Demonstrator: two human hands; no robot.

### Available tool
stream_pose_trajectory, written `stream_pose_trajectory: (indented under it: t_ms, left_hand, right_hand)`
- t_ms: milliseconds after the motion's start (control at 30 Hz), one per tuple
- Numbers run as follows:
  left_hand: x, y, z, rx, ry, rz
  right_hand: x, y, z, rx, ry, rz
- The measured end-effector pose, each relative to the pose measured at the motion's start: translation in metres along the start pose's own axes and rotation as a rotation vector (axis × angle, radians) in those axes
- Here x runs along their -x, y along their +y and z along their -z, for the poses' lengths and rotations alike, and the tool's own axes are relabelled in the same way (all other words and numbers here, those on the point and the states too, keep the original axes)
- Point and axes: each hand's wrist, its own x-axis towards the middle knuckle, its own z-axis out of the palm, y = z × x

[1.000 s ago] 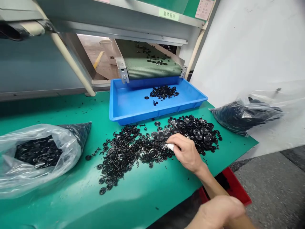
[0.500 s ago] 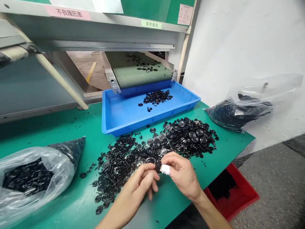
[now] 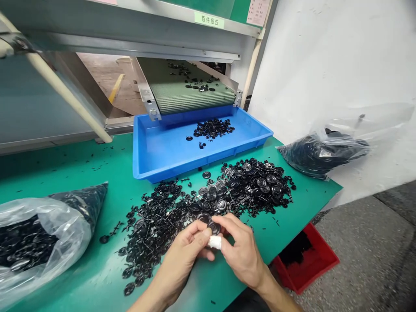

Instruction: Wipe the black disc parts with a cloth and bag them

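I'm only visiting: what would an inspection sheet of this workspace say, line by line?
Surface: glossy green bench top, dotted with black bits.
Job's things: small round black disc in the fingers; loose heap of black parts.
Clutter: clear plastic bag of black pieces at left; another transparent plastic bag at right.
Hands: left hand and right hand both pinch the disc; white wrap on right thumb.
Cables: nothing seen.
Surroundings: green ribbed conveyor belt, blue plastic tray, both bearing black parts; red plastic bin lower down.
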Motion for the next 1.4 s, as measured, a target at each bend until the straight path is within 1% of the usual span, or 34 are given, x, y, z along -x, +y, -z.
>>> stream_pose_trajectory:
  t_ms: [67,167,233,300,367,467,567,700,800,933,1000,1033,1100,1167,1233,1333,1400]
  left_hand:
    - [0.003,0.002,0.002,-0.075,-0.016,-0.002]
    - [0.006,0.003,0.006,-0.17,-0.036,0.021]
    - [0.007,0.002,0.007,-0.188,-0.031,0.017]
    - [0.008,0.0,0.005,-0.21,-0.024,-0.013]
    - [0.01,-0.003,0.002,-0.241,-0.012,-0.045]
    - [0.014,-0.008,-0.002,-0.256,-0.011,-0.057]
    - [0.018,-0.015,-0.003,-0.31,-0.039,-0.044]
    - [0.021,-0.019,-0.004,-0.441,-0.024,-0.053]
    - [0.022,-0.02,-0.005,-0.477,-0.029,-0.08]
    - [0.021,-0.025,-0.006,-0.484,-0.026,-0.097]
    - [0.019,-0.028,-0.004,-0.445,-0.024,-0.1]
    - [0.017,-0.03,-0.003,-0.408,-0.025,-0.1]
    - [0.014,-0.031,0.001,-0.31,-0.021,-0.096]
    - [0.012,-0.029,0.006,-0.211,-0.027,-0.08]
    - [0.011,-0.025,0.01,-0.106,-0.044,-0.056]
    - [0.011,-0.017,0.01,0.02,-0.083,-0.053]
    - [0.011,-0.013,0.008,0.032,-0.088,-0.058]
  right_hand:
    - [0.0,-0.003,0.005,-0.003,-0.033,0.034]
    - [-0.001,-0.009,0.015,-0.021,-0.178,0.069]
    - [-0.001,-0.012,0.017,-0.042,-0.238,0.039]
    - [0.001,-0.012,0.016,-0.052,-0.209,-0.019]
    - [0.004,-0.011,0.014,-0.018,-0.191,-0.035]
    - [0.007,-0.008,0.012,0.06,-0.263,-0.016]
    - [0.007,-0.006,0.016,0.037,-0.329,-0.104]
    - [0.003,-0.007,0.022,-0.033,-0.432,-0.235]
    - [0.002,-0.005,0.019,-0.084,-0.437,-0.278]
    - [0.007,0.002,0.011,-0.11,-0.388,-0.29]
    - [0.005,0.003,0.012,-0.028,-0.357,-0.213]
    - [0.001,0.001,0.014,0.061,-0.33,-0.15]
    - [-0.011,-0.004,0.023,0.334,-0.25,-0.004]
    - [-0.027,-0.008,0.032,0.626,-0.183,0.103]
    - [-0.042,-0.01,0.038,0.813,-0.207,0.144]
    - [-0.055,-0.005,0.04,0.89,-0.266,0.166]
    - [-0.057,0.002,0.039,0.864,-0.231,0.182]
